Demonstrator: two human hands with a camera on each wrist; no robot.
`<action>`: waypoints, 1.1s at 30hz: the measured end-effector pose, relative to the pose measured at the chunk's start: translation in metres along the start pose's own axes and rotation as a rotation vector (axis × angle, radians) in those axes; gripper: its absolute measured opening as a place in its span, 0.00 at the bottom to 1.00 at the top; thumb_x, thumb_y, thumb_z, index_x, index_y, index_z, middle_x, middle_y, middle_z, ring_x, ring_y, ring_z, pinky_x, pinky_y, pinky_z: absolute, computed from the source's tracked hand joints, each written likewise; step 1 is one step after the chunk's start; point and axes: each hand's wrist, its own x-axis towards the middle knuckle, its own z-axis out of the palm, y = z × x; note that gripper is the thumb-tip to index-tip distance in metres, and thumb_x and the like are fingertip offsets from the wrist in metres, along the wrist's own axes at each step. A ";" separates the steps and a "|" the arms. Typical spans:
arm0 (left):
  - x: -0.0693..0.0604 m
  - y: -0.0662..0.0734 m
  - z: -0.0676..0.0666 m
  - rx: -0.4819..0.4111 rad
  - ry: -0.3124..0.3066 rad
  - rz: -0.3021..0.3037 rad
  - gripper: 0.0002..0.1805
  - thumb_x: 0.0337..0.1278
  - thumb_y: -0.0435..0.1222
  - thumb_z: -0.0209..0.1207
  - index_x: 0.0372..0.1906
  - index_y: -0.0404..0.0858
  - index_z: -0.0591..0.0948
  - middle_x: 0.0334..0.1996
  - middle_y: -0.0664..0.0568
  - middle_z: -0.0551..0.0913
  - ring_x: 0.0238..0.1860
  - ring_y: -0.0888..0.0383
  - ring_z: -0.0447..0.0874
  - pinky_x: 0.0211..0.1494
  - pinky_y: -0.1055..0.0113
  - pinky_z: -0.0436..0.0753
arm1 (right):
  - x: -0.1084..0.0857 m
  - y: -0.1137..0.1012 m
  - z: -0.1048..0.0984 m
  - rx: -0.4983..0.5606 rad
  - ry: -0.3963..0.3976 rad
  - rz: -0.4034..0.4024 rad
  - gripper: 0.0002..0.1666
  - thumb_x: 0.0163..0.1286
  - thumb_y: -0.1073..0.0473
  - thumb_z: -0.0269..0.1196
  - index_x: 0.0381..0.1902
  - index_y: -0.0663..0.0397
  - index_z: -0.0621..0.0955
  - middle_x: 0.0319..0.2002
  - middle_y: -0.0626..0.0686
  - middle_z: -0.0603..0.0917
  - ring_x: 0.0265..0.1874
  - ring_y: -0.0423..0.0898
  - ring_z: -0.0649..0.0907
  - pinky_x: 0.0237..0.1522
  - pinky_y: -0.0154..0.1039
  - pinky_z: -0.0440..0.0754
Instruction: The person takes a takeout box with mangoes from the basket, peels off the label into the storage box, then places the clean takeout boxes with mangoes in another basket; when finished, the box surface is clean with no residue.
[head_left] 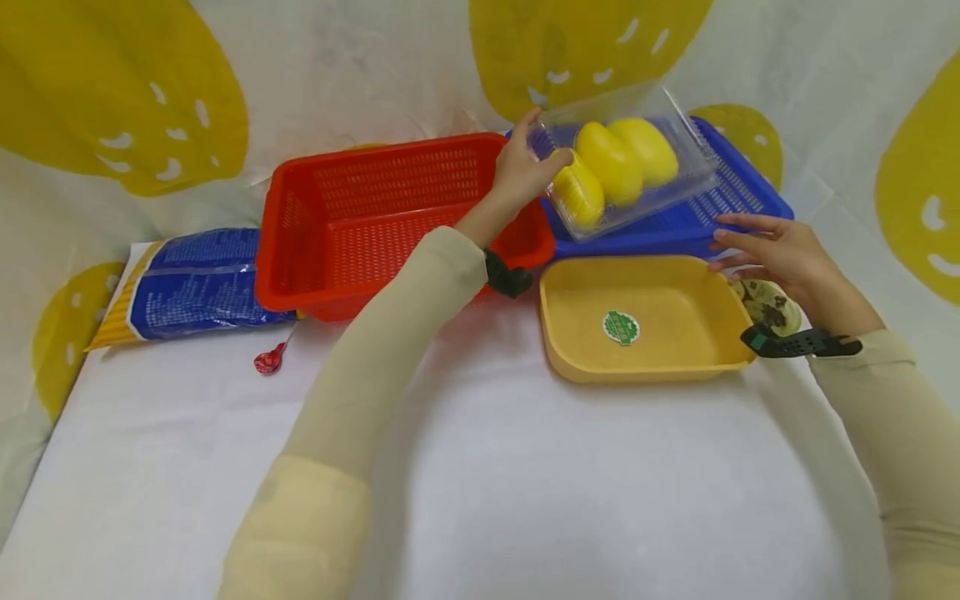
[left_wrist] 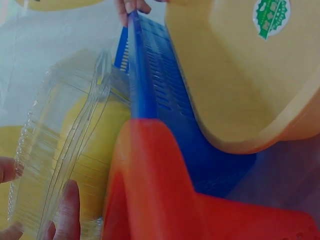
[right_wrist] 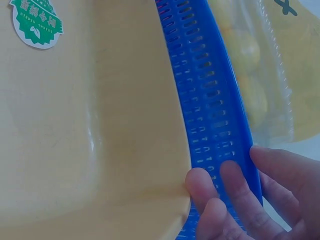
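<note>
My left hand [head_left: 525, 171] grips one end of a clear plastic clamshell box [head_left: 693, 158] and holds it tilted over the blue basket [head_left: 742, 187]. Inside lie three yellow mango-like fruits [head_left: 611, 162]. In the left wrist view, fingers [left_wrist: 68, 212] press against the side of the clear box [left_wrist: 37, 150]. At the basket's near right corner, my right hand [head_left: 787, 258] pinches the blue rim. The right wrist view puts its fingers [right_wrist: 240, 187] on both sides of that rim, with a fingertip close to the yellow tub [right_wrist: 140, 125].
A red basket [head_left: 405, 296] stands left of the blue one. The yellow tub with a green sticker [head_left: 621, 327] sits in front. Farther left lie a blue-and-yellow packet [head_left: 198, 283] and a red-wrapped lollipop [head_left: 268, 360]. A round printed lid-like item [head_left: 768, 307] is partly hidden beside my right wrist.
</note>
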 end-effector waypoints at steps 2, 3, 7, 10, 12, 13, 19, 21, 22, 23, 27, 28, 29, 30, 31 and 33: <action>0.002 -0.001 0.002 0.030 0.011 0.012 0.43 0.58 0.45 0.62 0.76 0.55 0.55 0.74 0.58 0.58 0.72 0.60 0.59 0.67 0.68 0.69 | 0.000 -0.001 0.001 0.017 0.005 0.002 0.11 0.67 0.62 0.64 0.41 0.37 0.86 0.31 0.47 0.89 0.27 0.46 0.88 0.27 0.36 0.85; 0.003 -0.001 0.002 0.043 0.018 0.019 0.43 0.58 0.45 0.62 0.76 0.54 0.55 0.74 0.57 0.59 0.72 0.59 0.59 0.67 0.69 0.70 | 0.000 -0.001 0.002 0.022 0.007 0.001 0.11 0.67 0.62 0.64 0.41 0.37 0.86 0.31 0.47 0.89 0.27 0.46 0.88 0.26 0.36 0.85; 0.005 -0.004 0.005 0.073 0.039 0.017 0.42 0.58 0.45 0.62 0.76 0.53 0.56 0.73 0.55 0.61 0.68 0.59 0.65 0.61 0.70 0.74 | -0.001 -0.001 0.004 0.030 0.020 0.008 0.11 0.67 0.62 0.65 0.40 0.37 0.86 0.30 0.47 0.89 0.26 0.46 0.88 0.26 0.36 0.85; 0.005 -0.007 0.007 0.064 0.054 -0.001 0.41 0.59 0.45 0.62 0.75 0.53 0.57 0.71 0.53 0.64 0.53 0.57 0.77 0.50 0.70 0.79 | -0.003 -0.002 0.007 0.027 0.017 0.005 0.10 0.66 0.62 0.65 0.40 0.37 0.85 0.30 0.47 0.89 0.26 0.46 0.88 0.26 0.36 0.85; 0.006 -0.009 0.006 0.068 0.060 -0.012 0.40 0.60 0.46 0.62 0.75 0.53 0.57 0.70 0.53 0.64 0.43 0.57 0.78 0.43 0.71 0.80 | -0.003 -0.002 0.008 0.017 0.010 -0.002 0.10 0.66 0.61 0.65 0.41 0.37 0.85 0.31 0.46 0.89 0.26 0.45 0.88 0.26 0.35 0.85; 0.007 -0.010 0.006 0.074 0.061 -0.018 0.40 0.60 0.46 0.62 0.75 0.54 0.57 0.70 0.52 0.64 0.38 0.56 0.79 0.40 0.71 0.80 | -0.003 -0.002 0.009 0.017 0.006 -0.006 0.10 0.66 0.60 0.66 0.42 0.38 0.85 0.31 0.46 0.89 0.27 0.45 0.88 0.26 0.35 0.85; 0.012 -0.011 0.007 0.159 0.032 -0.041 0.39 0.63 0.50 0.58 0.75 0.58 0.55 0.70 0.50 0.62 0.23 0.60 0.78 0.32 0.72 0.81 | -0.001 -0.002 0.010 0.003 0.002 -0.020 0.11 0.66 0.58 0.66 0.45 0.40 0.84 0.32 0.45 0.88 0.27 0.45 0.88 0.27 0.35 0.85; 0.014 -0.011 0.008 0.183 0.025 -0.054 0.38 0.63 0.50 0.58 0.75 0.58 0.54 0.70 0.49 0.61 0.20 0.60 0.78 0.30 0.72 0.80 | -0.001 -0.002 0.011 -0.002 0.004 -0.022 0.11 0.66 0.58 0.66 0.45 0.40 0.84 0.32 0.45 0.88 0.27 0.45 0.88 0.27 0.35 0.85; 0.015 -0.010 0.009 0.195 0.023 -0.060 0.39 0.64 0.51 0.57 0.75 0.59 0.54 0.70 0.48 0.61 0.20 0.60 0.78 0.29 0.73 0.80 | 0.000 -0.002 0.011 0.007 0.005 -0.021 0.11 0.65 0.59 0.67 0.45 0.40 0.84 0.32 0.46 0.88 0.27 0.45 0.88 0.27 0.35 0.85; 0.015 -0.010 0.009 0.209 0.020 -0.068 0.39 0.64 0.51 0.57 0.75 0.59 0.54 0.70 0.48 0.61 0.21 0.60 0.79 0.30 0.73 0.80 | 0.000 -0.002 0.011 0.009 0.009 -0.021 0.11 0.65 0.59 0.67 0.44 0.40 0.85 0.32 0.46 0.88 0.27 0.45 0.88 0.26 0.36 0.85; 0.015 -0.007 0.010 0.283 0.011 -0.090 0.40 0.63 0.55 0.56 0.76 0.54 0.53 0.70 0.49 0.62 0.41 0.58 0.84 0.44 0.73 0.81 | -0.001 -0.004 0.011 0.016 0.013 -0.019 0.10 0.65 0.59 0.67 0.42 0.38 0.85 0.32 0.46 0.88 0.26 0.46 0.88 0.26 0.36 0.85; 0.014 -0.007 0.011 0.307 0.009 -0.093 0.40 0.63 0.56 0.56 0.75 0.52 0.54 0.70 0.49 0.62 0.49 0.58 0.82 0.50 0.73 0.80 | -0.001 -0.004 0.011 0.015 0.013 -0.018 0.10 0.65 0.59 0.67 0.42 0.38 0.85 0.32 0.46 0.88 0.26 0.46 0.88 0.26 0.36 0.85; 0.013 -0.007 0.010 0.327 0.005 -0.096 0.41 0.63 0.57 0.56 0.75 0.50 0.54 0.71 0.50 0.63 0.57 0.58 0.77 0.56 0.73 0.77 | -0.001 -0.004 0.011 0.011 0.014 -0.014 0.09 0.65 0.59 0.67 0.42 0.38 0.85 0.32 0.45 0.88 0.27 0.45 0.88 0.26 0.36 0.85; 0.013 -0.008 0.010 0.344 0.001 -0.096 0.41 0.63 0.57 0.56 0.75 0.48 0.55 0.71 0.50 0.62 0.63 0.58 0.72 0.61 0.73 0.74 | -0.001 -0.004 0.011 0.009 0.015 -0.010 0.09 0.65 0.59 0.67 0.42 0.37 0.85 0.32 0.45 0.89 0.27 0.45 0.88 0.26 0.36 0.85; 0.012 -0.008 0.011 0.358 -0.003 -0.092 0.41 0.62 0.58 0.56 0.74 0.46 0.56 0.71 0.50 0.62 0.67 0.58 0.66 0.65 0.73 0.70 | -0.001 -0.004 0.011 0.005 0.016 -0.006 0.10 0.65 0.58 0.67 0.42 0.37 0.85 0.32 0.45 0.89 0.27 0.45 0.88 0.26 0.36 0.85; 0.011 -0.009 0.011 0.363 -0.015 -0.080 0.41 0.62 0.58 0.56 0.73 0.44 0.58 0.72 0.48 0.59 0.70 0.57 0.61 0.67 0.74 0.68 | 0.000 -0.004 0.011 -0.007 0.020 0.000 0.10 0.64 0.58 0.67 0.42 0.36 0.85 0.32 0.45 0.89 0.27 0.45 0.88 0.26 0.36 0.85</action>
